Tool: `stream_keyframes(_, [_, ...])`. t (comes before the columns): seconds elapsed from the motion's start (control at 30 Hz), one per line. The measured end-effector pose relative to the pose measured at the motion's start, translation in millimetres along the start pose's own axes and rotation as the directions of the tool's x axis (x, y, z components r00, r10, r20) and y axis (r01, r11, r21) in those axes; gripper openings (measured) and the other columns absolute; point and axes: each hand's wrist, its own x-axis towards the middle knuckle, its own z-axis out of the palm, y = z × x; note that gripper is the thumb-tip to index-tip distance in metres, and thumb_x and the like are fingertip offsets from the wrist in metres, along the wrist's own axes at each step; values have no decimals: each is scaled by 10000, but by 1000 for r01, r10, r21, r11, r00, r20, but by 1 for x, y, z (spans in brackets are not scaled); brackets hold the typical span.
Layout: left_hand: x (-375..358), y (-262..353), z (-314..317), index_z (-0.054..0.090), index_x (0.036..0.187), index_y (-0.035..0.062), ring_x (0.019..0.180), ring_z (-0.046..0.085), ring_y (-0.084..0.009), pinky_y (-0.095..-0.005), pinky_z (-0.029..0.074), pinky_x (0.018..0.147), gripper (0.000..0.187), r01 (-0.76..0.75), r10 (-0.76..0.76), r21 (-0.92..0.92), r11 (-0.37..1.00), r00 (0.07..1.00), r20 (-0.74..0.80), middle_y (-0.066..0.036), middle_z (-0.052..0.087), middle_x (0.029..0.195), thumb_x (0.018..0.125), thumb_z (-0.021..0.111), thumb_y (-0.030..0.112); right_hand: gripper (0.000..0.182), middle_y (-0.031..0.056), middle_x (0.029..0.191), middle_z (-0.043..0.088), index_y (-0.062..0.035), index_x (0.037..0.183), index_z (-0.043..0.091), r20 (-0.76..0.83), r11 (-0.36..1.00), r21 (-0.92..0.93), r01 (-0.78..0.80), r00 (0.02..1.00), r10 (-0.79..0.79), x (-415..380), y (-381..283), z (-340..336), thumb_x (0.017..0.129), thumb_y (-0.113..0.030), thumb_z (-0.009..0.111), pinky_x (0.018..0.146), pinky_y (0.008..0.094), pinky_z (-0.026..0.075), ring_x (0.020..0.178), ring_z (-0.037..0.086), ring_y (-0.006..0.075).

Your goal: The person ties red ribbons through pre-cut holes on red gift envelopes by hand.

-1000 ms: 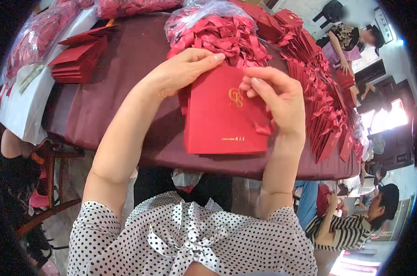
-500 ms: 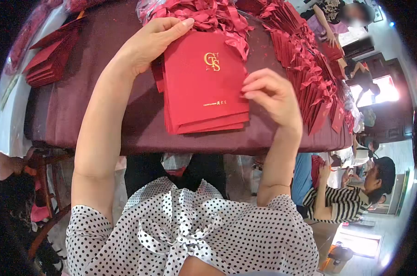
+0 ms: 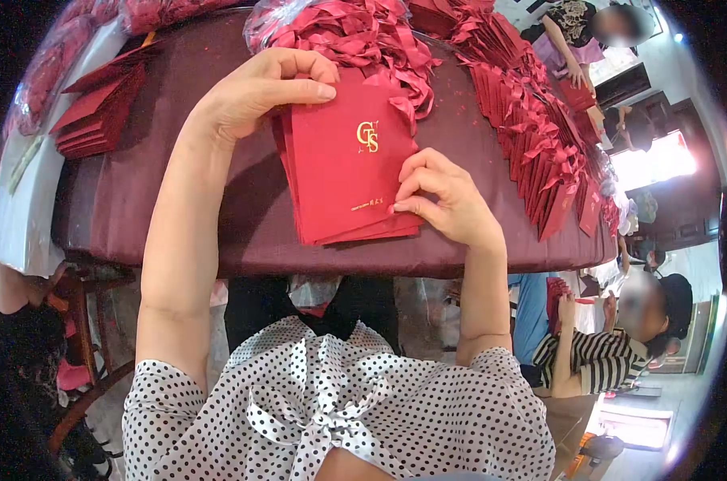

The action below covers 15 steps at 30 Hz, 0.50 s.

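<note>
A flat red paper bag (image 3: 331,160) with gold lettering lies on top of a slightly fanned stack of matching red bags (image 3: 366,235) at the table's near edge. My left hand (image 3: 267,86) pinches its upper left corner, thumb on the front face and fingers curled. At the lower right edge, my right hand (image 3: 447,196) has thumb and index finger closed on the top bag's side. Just beyond the stack is a heap of loose red ribbons (image 3: 343,36), partly hidden by the bag and my left hand.
Rows of red bags with ribbons (image 3: 532,136) line the table's right side. Further flat red bags (image 3: 99,108) stand at the left beside a white box (image 3: 30,192). A dark red cloth (image 3: 187,160) covers the table. A person in stripes (image 3: 596,357) sits at the right.
The bag stack has shifted slightly nearer and tilted. My right hand has moved left and down, from beside the edge to pinching the top bag. My left hand has lowered a little.
</note>
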Motion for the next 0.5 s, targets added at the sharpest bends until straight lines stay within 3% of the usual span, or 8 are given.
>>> stream_keyframes(0.03, [0,-1,0,604,800,75,742,508,-23,-178,382,668,144,59,-61,-60,996,998,-24,49,576,783,790,688,191,99,47,869,588,-38,755,605,-17,999,-32,37,999,-37,0,-1,-2,727,-54,699,682,259,440,781,560,147])
stream_keyframes(0.1, [0,-1,2,600,791,78,739,504,-24,-174,375,667,148,118,-123,-122,985,992,-37,51,570,780,789,690,196,103,63,909,621,-41,792,547,-269,999,-7,-49,962,46,-5,-6,-17,789,-32,650,642,262,459,735,557,128])
stream_keyframes(0.17, [-1,2,8,585,764,86,707,483,-25,-177,358,638,156,135,-146,-90,987,981,-129,57,548,753,791,680,206,70,107,909,648,-88,896,464,-552,938,301,-175,770,320,-11,-12,-44,911,-86,533,560,191,392,628,491,72])
stream_keyframes(0.2, [0,1,8,585,764,86,707,483,-25,-177,358,638,156,129,-140,-92,987,983,-120,57,548,753,791,680,206,51,107,870,649,-88,941,473,-678,946,318,62,713,181,-13,-5,-56,925,-98,521,545,179,383,606,477,66])
stream_keyframes(0.27, [3,-2,4,568,741,94,672,453,-20,-181,338,604,168,70,-67,35,997,994,-81,65,522,724,795,668,217,89,84,854,631,-83,1012,487,-667,841,464,278,734,125,-30,9,-92,937,-123,516,558,190,407,657,536,86])
stream_keyframes(0.37, [2,-2,3,551,718,99,656,441,-21,-186,328,584,176,80,-76,46,996,994,-85,70,517,718,801,659,209,271,53,835,583,-46,1176,471,-726,882,410,232,669,162,-34,0,-105,946,-183,510,677,252,424,762,532,131])
stream_keyframes(0.47, [4,-3,4,558,724,96,663,457,-23,-183,340,588,160,75,-71,38,996,993,-97,66,531,726,794,669,188,288,45,809,564,-26,1153,493,-735,842,461,280,652,185,-37,-2,-109,951,-231,498,711,277,415,784,507,141])
stream_keyframes(0.5, [4,-3,6,570,735,93,667,466,-23,-181,348,592,146,62,-61,15,998,993,-101,63,540,728,789,676,177,208,53,850,603,-30,1059,554,-740,787,487,379,658,140,-35,2,-108,937,-195,520,624,245,460,756,560,111])
